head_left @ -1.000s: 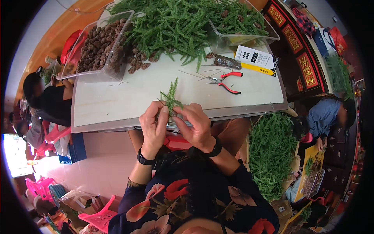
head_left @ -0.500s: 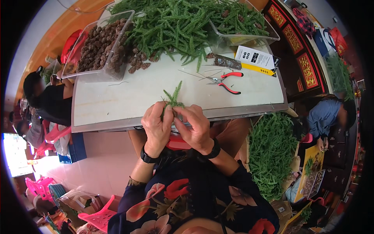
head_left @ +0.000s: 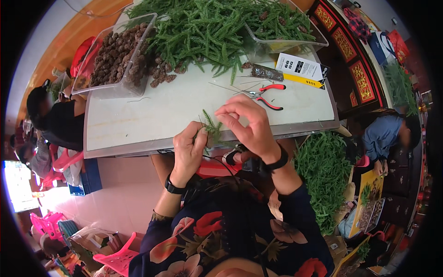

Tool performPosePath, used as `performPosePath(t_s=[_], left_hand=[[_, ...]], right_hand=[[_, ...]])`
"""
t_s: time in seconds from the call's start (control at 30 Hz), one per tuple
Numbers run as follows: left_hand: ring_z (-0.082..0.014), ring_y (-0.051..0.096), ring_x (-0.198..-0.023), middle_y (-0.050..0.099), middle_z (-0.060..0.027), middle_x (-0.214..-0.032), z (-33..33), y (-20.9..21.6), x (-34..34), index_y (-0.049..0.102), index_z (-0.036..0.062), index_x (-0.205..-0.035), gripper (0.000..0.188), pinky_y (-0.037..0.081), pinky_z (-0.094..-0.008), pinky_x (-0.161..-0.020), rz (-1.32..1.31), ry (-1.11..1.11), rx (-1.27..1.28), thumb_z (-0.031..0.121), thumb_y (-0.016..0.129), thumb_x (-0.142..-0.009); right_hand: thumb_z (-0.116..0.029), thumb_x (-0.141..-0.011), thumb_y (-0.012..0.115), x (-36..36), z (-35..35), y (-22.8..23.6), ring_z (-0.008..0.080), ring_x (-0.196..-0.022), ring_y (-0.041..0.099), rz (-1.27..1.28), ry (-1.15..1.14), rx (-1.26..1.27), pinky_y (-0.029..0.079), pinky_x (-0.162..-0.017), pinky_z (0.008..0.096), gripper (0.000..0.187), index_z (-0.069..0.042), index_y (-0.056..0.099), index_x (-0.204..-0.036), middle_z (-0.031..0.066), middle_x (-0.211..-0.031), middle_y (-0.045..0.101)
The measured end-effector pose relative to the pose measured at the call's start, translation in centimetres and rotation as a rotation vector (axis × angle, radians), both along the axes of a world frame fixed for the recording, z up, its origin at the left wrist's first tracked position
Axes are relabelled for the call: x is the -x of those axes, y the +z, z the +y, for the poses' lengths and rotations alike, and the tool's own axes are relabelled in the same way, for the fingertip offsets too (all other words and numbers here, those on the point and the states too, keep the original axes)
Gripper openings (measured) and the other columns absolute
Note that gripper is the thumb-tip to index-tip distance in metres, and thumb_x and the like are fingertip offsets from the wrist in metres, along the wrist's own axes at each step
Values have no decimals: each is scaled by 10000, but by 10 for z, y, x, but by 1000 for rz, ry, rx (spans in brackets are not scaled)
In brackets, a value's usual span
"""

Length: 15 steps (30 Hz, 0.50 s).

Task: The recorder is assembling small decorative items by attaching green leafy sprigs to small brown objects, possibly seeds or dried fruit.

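Over the table's near edge, my left hand (head_left: 188, 145) pinches a small green artificial pine sprig (head_left: 212, 127) between thumb and fingers. The sprig leans up and to the right, and its lower end is hidden in the grip. A thin dark wire seems to stick up beside it. My right hand (head_left: 249, 122) is lifted just right of the sprig, apart from the left hand. Its thumb and fingertips come together in a pinch; whatever lies between them is too small to make out. Red-handled pliers (head_left: 267, 96) lie on the tabletop beyond, with thin loose wires (head_left: 230, 87) at their jaws.
A clear bin of brown pine cones (head_left: 117, 55) stands at the far left of the white table (head_left: 152, 115). Green sprigs (head_left: 198, 37) are heaped behind, beside another clear bin (head_left: 286, 44). More greenery (head_left: 320, 180) fills a box at my right. Other people sit on both sides.
My right hand has come away from the left, moving up and to the right. The left hand keeps the sprig, which now tilts differently.
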<state>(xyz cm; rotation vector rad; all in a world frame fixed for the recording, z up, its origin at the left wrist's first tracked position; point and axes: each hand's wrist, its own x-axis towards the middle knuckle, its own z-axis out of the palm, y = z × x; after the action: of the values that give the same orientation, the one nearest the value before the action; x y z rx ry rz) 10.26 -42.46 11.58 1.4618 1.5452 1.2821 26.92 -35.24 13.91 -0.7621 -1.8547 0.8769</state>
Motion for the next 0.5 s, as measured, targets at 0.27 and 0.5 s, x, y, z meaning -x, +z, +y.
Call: performPosePath(t_s=[0.27,0.5], left_hand=[[-61,445,-617,532,10,-645,-6,-6,1,585,-5,-858,158,403,-237,-570,-255,-183,123,104,511,-946],[-59,432,-631,525,11,-651,-5,-12,2,600,-11,-876,159,401,-233,-581,-287,-211,135,114,527,-944]], right_hand=[[-110,-819,730,-7,16,5,89,-681,517,-97,346,294,417,-638,223,144,-28,698,-933,15,-834,607],[-142,-829,740,-7,19,8,57,-696,520,-22,479,577,416,-658,217,150,-34,682,-915,-21,-787,597]])
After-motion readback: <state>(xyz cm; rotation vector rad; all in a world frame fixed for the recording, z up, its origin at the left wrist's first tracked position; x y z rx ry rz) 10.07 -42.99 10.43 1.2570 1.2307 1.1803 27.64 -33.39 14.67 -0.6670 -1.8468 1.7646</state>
